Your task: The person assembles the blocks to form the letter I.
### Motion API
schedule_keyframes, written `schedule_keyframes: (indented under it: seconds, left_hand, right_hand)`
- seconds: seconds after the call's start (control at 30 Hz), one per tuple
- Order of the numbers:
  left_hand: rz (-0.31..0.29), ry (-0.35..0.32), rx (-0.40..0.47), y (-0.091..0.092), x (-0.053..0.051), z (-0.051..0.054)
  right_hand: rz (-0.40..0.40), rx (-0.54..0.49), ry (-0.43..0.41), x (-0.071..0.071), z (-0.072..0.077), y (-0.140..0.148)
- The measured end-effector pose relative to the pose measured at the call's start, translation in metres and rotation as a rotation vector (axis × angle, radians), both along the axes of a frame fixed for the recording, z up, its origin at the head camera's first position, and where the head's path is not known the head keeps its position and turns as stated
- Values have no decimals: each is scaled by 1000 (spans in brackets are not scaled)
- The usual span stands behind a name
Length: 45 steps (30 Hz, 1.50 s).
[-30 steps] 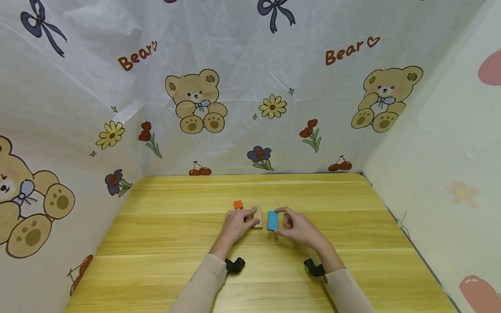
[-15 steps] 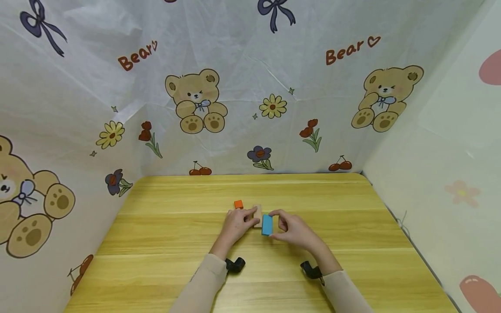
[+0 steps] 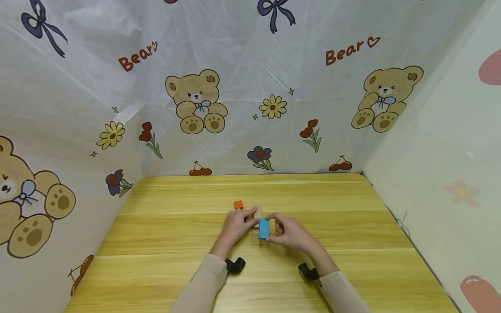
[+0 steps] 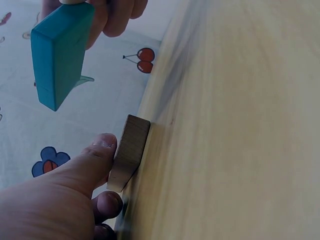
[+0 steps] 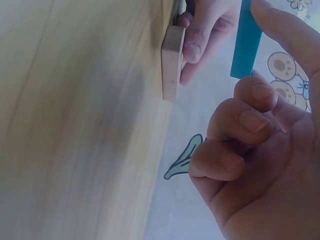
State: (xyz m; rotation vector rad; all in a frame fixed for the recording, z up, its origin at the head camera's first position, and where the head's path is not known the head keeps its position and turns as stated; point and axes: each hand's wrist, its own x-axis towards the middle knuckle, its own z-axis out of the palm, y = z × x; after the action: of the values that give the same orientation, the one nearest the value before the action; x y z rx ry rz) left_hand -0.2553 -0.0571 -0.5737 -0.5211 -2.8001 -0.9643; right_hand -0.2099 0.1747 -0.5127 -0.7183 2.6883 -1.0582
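Observation:
The right hand pinches a blue block by its two ends between thumb and index finger. In the left wrist view the blue block hangs above the table, apart from the plain wooden block. The left hand has its thumb and index finger at the wooden block, which lies on the table; in the right wrist view that block sits flat by the left fingers. From the head, the blue block covers part of the wooden one. The right hand's other fingers are curled.
A small orange block lies on the wooden table just beyond the left hand. A printed sheet with bears and flowers hangs behind the table's back edge. A black wrist-worn device shows at each wrist.
The right hand has carried the blue block left and slightly toward the person, so that it now overlaps the wooden block in the head view. The left hand has stayed in place.

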Motion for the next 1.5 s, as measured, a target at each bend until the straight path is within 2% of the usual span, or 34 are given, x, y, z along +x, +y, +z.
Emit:
schedule_keyframes:
  seconds: [0.43, 0.63, 0.87, 1.5]
  left_hand:
    - [-5, 7, -3, -1, 0, 0]
    - [-11, -7, -9, -1, -1, 0]
    - [-15, 6, -13, -1, -1, 0]
    - [-3, -28, -14, 0, -1, 1]
  right_hand:
    - [16, 46, -12, 1, -14, -7]
    - [23, 50, -25, 3, -13, -9]
    - [22, 85, -32, 4, -13, -12]
    - [5, 162, -1, 7, -18, -17]
